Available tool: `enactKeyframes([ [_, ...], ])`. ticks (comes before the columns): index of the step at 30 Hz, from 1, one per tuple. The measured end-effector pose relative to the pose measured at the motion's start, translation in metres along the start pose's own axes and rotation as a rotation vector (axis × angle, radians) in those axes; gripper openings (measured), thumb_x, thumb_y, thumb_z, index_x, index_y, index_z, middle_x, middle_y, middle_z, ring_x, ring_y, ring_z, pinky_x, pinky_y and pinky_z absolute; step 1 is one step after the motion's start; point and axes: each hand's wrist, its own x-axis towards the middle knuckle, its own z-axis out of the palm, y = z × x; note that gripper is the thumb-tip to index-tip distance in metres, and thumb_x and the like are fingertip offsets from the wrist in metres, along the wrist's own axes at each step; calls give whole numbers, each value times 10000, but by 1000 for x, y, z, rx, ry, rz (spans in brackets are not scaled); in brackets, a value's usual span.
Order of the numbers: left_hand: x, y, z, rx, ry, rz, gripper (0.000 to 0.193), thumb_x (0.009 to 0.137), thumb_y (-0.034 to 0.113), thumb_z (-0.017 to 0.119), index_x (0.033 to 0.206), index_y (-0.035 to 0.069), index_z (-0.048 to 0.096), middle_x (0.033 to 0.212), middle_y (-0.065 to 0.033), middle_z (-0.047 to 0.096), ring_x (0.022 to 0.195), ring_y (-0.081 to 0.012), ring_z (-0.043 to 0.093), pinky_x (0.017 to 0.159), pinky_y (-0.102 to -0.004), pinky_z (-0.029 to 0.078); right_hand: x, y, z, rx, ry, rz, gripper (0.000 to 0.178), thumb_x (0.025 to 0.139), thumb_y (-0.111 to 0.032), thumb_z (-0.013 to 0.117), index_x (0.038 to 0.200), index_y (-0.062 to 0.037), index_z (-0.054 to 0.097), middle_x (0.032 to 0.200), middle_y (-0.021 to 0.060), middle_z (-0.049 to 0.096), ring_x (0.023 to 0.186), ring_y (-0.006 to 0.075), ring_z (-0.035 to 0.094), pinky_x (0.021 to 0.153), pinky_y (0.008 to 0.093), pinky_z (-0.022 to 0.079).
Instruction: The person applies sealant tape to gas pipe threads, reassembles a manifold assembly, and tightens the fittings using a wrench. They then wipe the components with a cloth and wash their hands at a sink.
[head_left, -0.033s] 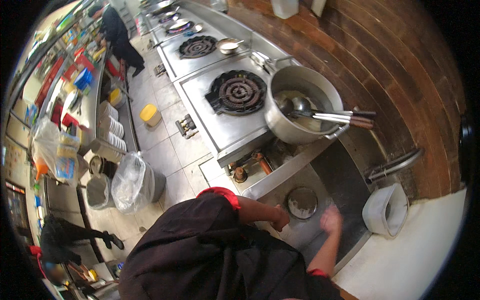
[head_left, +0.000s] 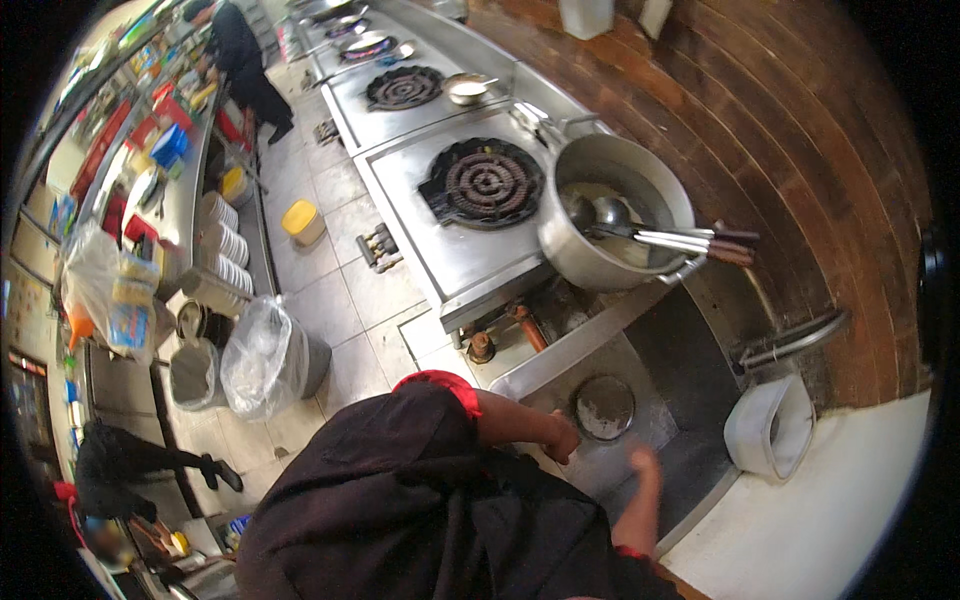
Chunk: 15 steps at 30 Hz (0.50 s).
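Both my hands are over a metal sink (head_left: 672,365). My left hand (head_left: 563,438) is curled closed at the near left part of the basin, just left of a round, pale metal disc (head_left: 604,407) on the sink bottom. What those fingers hold, if anything, is hidden. Lower right of the disc, my right hand (head_left: 646,468) is raised over the basin and smeared by motion, so its finger shape is unclear.
A large metal pot (head_left: 585,245) with several ladles (head_left: 690,242) stands beyond the sink, next to a burner (head_left: 490,183). A faucet (head_left: 795,340) and a white plastic container (head_left: 765,430) are at right. Lined bins (head_left: 265,370) stand left; two people work farther off.
My right hand has shifted slightly left and down, away from the sink's far side. My left hand stays nearly in place, and the whole view has tilted a little.
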Motion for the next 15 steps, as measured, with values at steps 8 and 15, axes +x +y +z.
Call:
enactKeyframes([
  [8, -167, -88, 41, -214, 818, 388, 477, 882, 367, 616, 1273, 97, 579, 1240, -157, 594, 1168, -348, 551, 929, -491, 444, -78, 23, 148, -1155, 526, 258, 525, 988, -438, 469, 1227, 15, 582, 1195, 240, 621, 1068, 363, 622, 915, 458, 468],
  [15, -349, -264, 196, -509, 664, -262, 428, 872, 396, 638, 1170, 89, 655, 1157, -197, 638, 1036, -365, 621, 895, -447, 492, -110, -123, 390, -934, 77, -157, 723, 896, -550, 581, 1409, -54, 465, 1393, 195, 518, 1244, 327, 542, 1021, 465, 420],
])
